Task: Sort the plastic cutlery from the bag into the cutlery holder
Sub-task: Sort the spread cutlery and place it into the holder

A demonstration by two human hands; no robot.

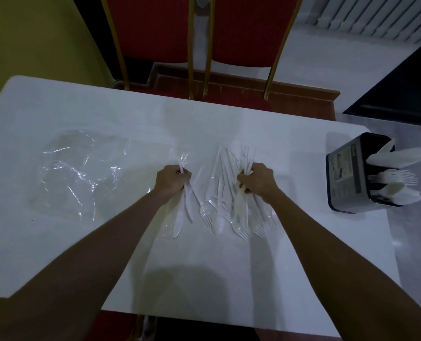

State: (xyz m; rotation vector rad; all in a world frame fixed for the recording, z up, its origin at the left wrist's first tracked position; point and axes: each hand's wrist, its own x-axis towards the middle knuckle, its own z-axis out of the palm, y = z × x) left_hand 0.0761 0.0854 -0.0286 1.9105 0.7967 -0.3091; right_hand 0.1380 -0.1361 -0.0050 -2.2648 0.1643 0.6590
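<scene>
The white bench [111,112] fills the middle of the view. The left grip [172,179] is curled round a small bundle of white plastic knives [182,214]. Their handles poke out past the knuckles toward 12 o'clock, and their blades fan toward 6 o'clock and lie on the bench. A scrap of clear film [185,156] sits just beyond this grip at 12 o'clock.

The right grip [258,180] is clenched on a bunch of pieces at the 3 o'clock side of the loose cutlery pile [223,183]. The pile lies on the bench between the two hands. Its handles point to 12 o'clock, while the fork tines and one spoon bowl point to 6 o'clock. How many pieces this grip holds cannot be told.

The clear plastic bag [81,173] lies crumpled and flat at 9 o'clock, well apart from the left grip.

The dark cutlery holder [346,175] stands at 3 o'clock by the bench's edge, apart from the pile. In its middle compartment are forks [400,177], and in the near one rounded spoons [401,194]. The far one holds broad white pieces [399,155] whose kind is unclear.

Two red chairs [241,33] with gold frames stand beyond the bench at 12 o'clock.
</scene>
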